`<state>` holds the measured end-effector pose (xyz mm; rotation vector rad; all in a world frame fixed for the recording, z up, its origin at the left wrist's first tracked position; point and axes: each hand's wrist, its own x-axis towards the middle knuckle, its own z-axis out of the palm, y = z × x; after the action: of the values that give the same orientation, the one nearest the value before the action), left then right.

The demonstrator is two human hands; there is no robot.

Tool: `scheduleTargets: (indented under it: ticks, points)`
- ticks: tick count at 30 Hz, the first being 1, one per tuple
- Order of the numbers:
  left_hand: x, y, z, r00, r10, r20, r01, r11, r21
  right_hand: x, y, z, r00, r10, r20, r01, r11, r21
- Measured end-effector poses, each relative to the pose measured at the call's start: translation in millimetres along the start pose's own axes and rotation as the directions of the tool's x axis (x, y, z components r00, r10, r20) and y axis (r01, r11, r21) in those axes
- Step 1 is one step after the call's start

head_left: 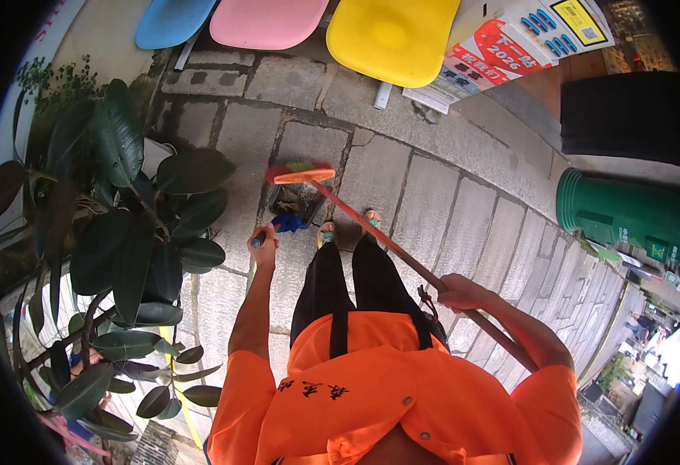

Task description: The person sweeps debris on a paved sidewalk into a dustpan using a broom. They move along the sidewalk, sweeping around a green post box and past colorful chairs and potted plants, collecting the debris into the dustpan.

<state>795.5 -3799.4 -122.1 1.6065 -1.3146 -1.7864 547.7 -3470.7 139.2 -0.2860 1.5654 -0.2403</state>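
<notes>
My right hand [464, 294] is closed around the long reddish-brown handle of a broom [378, 232]. The handle slants down from my right arm to an orange broom head [306, 177] with red and green bristles. That head lies across the far side of a dark dustpan [321, 212], which has brownish litter [299, 200] in it. A crumpled-looking blue piece [289, 223] shows at the dustpan's near edge. Beside it, my left hand [263, 242] is closed on the dustpan's handle [258, 241], seen almost end-on. Both my feet stand on the paving, just right of the dustpan.
Large-leaved potted greenery [146, 232] crowds the left side. Blue, pink and yellow chairs [392, 39] line the far edge, beside a printed box [502, 50]. A green bin [619, 209] is at the right. Stone slabs [402, 186] with dark joints pave the ground.
</notes>
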Motion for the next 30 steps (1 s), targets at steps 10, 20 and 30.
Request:
scheduleTargets:
  ticks: [10, 20, 30]
  points:
    - [-56.3, -25.3, -57.8, 0.977, -0.096, -0.192, 0.094, 0.995, -0.017, 177.0, -92.7, -52.6, 0.962, -0.117, -0.248, 0.063, 0.975, -0.215]
    - [-90.6, -41.0, -88.3, 0.958, -0.095, -0.269, 0.076, 0.994, -0.078, 26.9, -31.9, 12.8, 0.976, 0.074, 0.205, -0.056, 0.994, -0.094]
    - [-142.9, -86.4, -187.2, 0.864, -0.187, -0.467, 0.097, 0.973, -0.209, 155.0, -167.4, -8.0, 0.969, -0.191, -0.158, 0.017, 0.689, -0.724]
